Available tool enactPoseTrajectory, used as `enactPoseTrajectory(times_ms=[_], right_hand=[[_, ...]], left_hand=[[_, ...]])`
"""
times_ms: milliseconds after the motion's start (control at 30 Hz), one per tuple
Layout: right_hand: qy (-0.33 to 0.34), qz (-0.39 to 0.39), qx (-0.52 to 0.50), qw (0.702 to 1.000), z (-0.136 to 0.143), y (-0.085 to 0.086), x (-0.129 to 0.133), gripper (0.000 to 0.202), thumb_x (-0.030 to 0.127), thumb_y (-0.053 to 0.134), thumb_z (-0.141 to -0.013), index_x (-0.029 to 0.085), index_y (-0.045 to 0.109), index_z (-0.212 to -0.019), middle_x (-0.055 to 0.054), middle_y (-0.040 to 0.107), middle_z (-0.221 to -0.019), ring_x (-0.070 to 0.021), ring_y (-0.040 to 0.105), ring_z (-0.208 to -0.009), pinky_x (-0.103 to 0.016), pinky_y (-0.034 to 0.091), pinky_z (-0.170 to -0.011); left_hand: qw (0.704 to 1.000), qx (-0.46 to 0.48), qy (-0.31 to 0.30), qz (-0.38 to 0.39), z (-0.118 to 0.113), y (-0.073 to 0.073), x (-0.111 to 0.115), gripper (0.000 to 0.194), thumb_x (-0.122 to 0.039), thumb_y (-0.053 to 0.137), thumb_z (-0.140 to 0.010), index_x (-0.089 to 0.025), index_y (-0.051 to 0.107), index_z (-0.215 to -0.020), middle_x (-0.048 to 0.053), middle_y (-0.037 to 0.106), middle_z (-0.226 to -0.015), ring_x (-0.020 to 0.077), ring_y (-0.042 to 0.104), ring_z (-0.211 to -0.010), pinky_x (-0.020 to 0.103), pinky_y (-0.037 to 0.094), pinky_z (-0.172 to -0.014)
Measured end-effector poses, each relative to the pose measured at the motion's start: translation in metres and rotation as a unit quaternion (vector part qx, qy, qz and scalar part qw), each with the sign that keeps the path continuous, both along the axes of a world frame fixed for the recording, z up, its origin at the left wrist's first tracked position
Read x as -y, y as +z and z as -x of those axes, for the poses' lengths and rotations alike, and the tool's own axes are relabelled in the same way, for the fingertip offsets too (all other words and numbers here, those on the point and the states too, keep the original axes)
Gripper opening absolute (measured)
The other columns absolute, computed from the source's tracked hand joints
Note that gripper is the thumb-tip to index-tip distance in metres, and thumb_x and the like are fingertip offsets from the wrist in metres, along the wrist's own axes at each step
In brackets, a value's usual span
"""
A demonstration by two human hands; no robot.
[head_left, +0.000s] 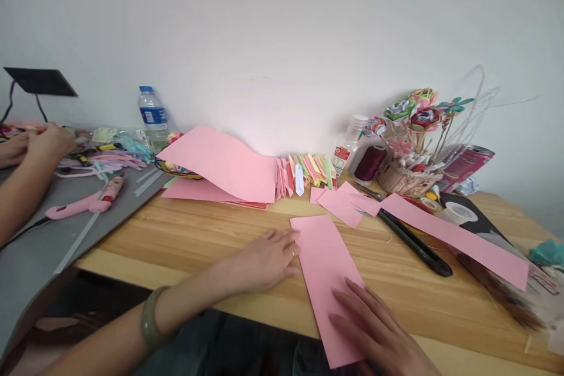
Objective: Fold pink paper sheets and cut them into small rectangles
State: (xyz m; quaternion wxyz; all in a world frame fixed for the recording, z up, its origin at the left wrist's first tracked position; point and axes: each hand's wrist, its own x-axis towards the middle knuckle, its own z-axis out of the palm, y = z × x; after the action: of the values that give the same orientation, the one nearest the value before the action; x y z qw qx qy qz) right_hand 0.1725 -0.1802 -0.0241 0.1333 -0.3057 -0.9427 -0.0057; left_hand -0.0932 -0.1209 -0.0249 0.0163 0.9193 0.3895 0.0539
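A long pink paper strip [321, 264] lies on the wooden table in front of me, its near end reaching the table's front edge. My left hand [273, 258] rests at its far left edge, fingertips touching the paper, a ring on one finger. Across the lower right part of the strip, my right hand [370, 323] lies with fingers stretched and apart. Beyond the strip are several small pink paper pieces [341, 205]. To their right a black utility knife [414, 244] lies partly under another narrow pink strip [458, 238].
Large pink sheets [229, 170] are stacked at the back left, beside a row of folded coloured papers [308, 173]. Paper flowers [423, 111] stand in a basket [408, 179] near dark thread [370, 163]. On the grey mat at left lie a pink glue gun [88, 202] and another person's hands [48, 144].
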Motion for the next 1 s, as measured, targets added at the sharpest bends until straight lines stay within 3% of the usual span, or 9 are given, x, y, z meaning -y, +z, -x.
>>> enactPoseTrajectory(times_ms=[133,267,367,433,500,567,733,867,1000], right_hand=[[0.033,0.074,0.025,0.996,-0.006,0.006,-0.015,0.047,0.022,0.052,-0.081,0.028,0.050,-0.127,-0.003,0.045,-0.133,-0.0243,0.038,-0.124,-0.043,0.036,-0.101],[0.024,0.172,-0.019,0.985,-0.011,0.013,-0.031,0.043,0.028,0.053,-0.082,0.029,0.052,-0.125,-0.003,0.053,-0.127,-0.0216,0.047,-0.118,-0.035,0.041,-0.097],[-0.019,0.254,-0.063,0.965,-0.006,0.027,-0.047,0.025,0.031,0.046,-0.087,0.027,0.065,-0.103,-0.003,0.066,-0.107,-0.0192,0.060,-0.099,-0.029,0.048,-0.084],[-0.053,0.291,-0.068,0.953,0.005,0.040,-0.065,0.027,0.035,0.043,-0.088,0.023,0.067,-0.081,-0.002,0.069,-0.081,-0.0170,0.062,-0.072,-0.025,0.048,-0.062],[-0.071,0.290,-0.053,0.953,0.019,0.050,-0.088,0.038,0.040,0.039,-0.089,0.020,0.059,-0.064,0.000,0.060,-0.061,-0.0141,0.054,-0.056,-0.024,0.040,-0.050],[-0.093,0.261,-0.038,0.960,0.036,0.054,-0.114,0.037,0.044,0.040,-0.087,0.020,0.056,-0.063,0.001,0.058,-0.062,-0.0140,0.052,-0.059,-0.024,0.038,-0.052],[-0.181,0.184,-0.009,0.966,0.067,0.031,-0.155,0.026,0.033,0.041,-0.083,0.019,0.055,-0.066,-0.006,0.059,-0.072,-0.0194,0.053,-0.067,-0.030,0.037,-0.059],[-0.168,0.151,-0.021,0.974,0.069,0.011,-0.161,0.015,0.028,0.044,-0.080,0.018,0.055,-0.080,-0.011,0.057,-0.099,-0.0243,0.049,-0.096,-0.034,0.037,-0.077],[-0.166,0.174,-0.029,0.970,0.063,0.007,-0.165,0.020,0.028,0.049,-0.078,0.016,0.054,-0.093,-0.012,0.057,-0.098,-0.0236,0.050,-0.092,-0.034,0.038,-0.076]], left_hand=[[1.000,0.018,0.001,-0.015,0.008,0.000,-0.027,0.036,-0.034,0.033,-0.094,-0.015,0.044,-0.122,0.014,0.039,-0.137,0.0241,0.038,-0.125,0.039,0.030,-0.098],[0.995,0.010,0.057,-0.078,-0.001,0.007,-0.028,0.033,-0.033,0.039,-0.092,-0.012,0.052,-0.114,0.015,0.052,-0.120,0.0276,0.042,-0.118,0.042,0.033,-0.095],[0.993,0.002,0.097,-0.071,-0.012,0.010,-0.016,0.024,-0.028,0.045,-0.089,-0.011,0.060,-0.097,0.013,0.058,-0.107,0.0256,0.052,-0.103,0.037,0.041,-0.085],[0.996,0.002,0.075,-0.048,-0.015,0.006,-0.008,0.020,-0.022,0.045,-0.089,-0.011,0.061,-0.094,0.013,0.059,-0.106,0.0222,0.055,-0.097,0.032,0.044,-0.082],[0.998,0.005,0.037,-0.056,-0.013,-0.001,-0.002,0.023,-0.018,0.045,-0.088,-0.008,0.058,-0.104,0.015,0.057,-0.114,0.0226,0.054,-0.104,0.032,0.041,-0.088],[0.997,0.005,0.016,-0.072,-0.010,-0.007,0.002,0.031,-0.018,0.042,-0.089,-0.006,0.051,-0.117,0.017,0.051,-0.125,0.0256,0.048,-0.114,0.037,0.036,-0.095],[0.998,0.008,0.053,-0.017,-0.006,-0.006,0.008,0.037,-0.025,0.037,-0.093,-0.010,0.045,-0.126,0.016,0.040,-0.136,0.0283,0.037,-0.125,0.044,0.033,-0.098],[0.998,0.044,0.033,-0.004,-0.002,0.001,0.006,0.034,-0.025,0.037,-0.092,-0.009,0.051,-0.119,0.017,0.043,-0.133,0.0266,0.040,-0.123,0.041,0.034,-0.099],[0.993,0.114,-0.001,0.032,0.006,0.005,-0.002,0.027,-0.022,0.041,-0.089,-0.013,0.060,-0.106,0.014,0.054,-0.121,0.0235,0.050,-0.113,0.035,0.037,-0.096]])
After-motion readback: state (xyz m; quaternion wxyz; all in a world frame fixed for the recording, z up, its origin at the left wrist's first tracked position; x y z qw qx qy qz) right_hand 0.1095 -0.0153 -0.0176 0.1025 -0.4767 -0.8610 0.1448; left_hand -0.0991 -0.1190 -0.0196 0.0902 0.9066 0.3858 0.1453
